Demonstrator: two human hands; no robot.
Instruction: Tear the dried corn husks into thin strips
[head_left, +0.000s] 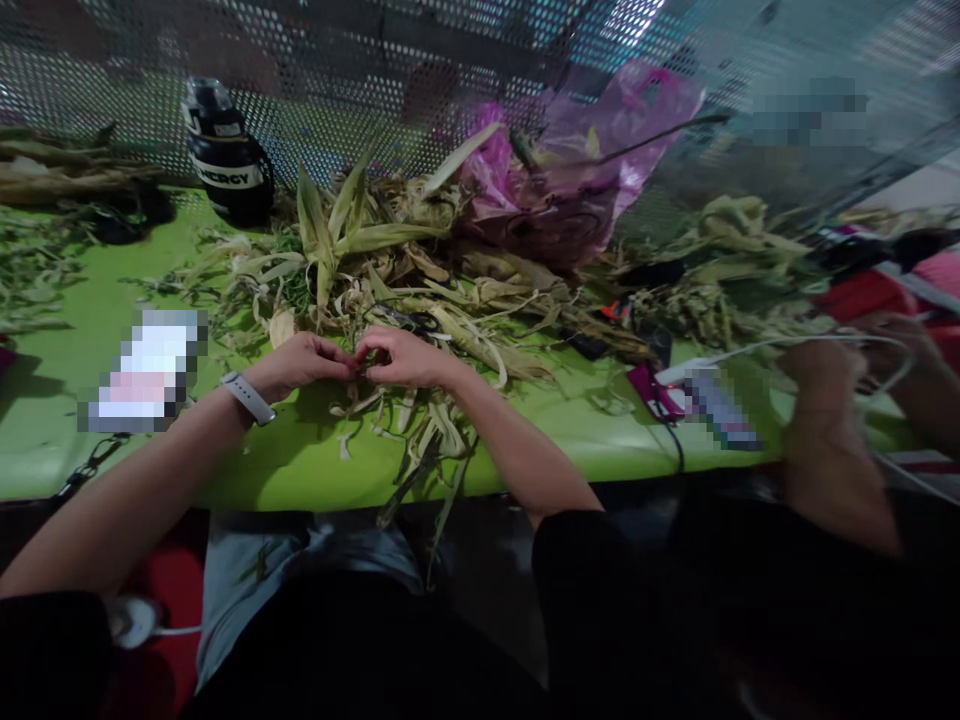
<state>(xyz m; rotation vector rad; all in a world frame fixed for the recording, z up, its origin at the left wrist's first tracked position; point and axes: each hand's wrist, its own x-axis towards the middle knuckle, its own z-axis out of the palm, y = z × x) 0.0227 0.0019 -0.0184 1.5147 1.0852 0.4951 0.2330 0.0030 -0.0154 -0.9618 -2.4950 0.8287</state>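
My left hand (306,362), with a pale watch band (249,398) at its wrist, has thumb and fingertips pinched together. Facing it, my right hand (401,358) curls its fingers in a pinch, and the two sets of fingertips meet. Whatever lies between them is too small or too hidden to name. Just beyond the hands spreads a heap of dry corn husks (375,265). Loose husk strips (431,435) lie below my right hand and hang over the table edge.
A green-covered table (277,475) carries a black bottle (229,165), a phone (146,375) at left and a pink plastic bag (570,170) behind the husks. Another phone (721,412) with a cable lies at right, near a co-worker's hands (825,365). Perforated metal panel (330,80) stands behind.
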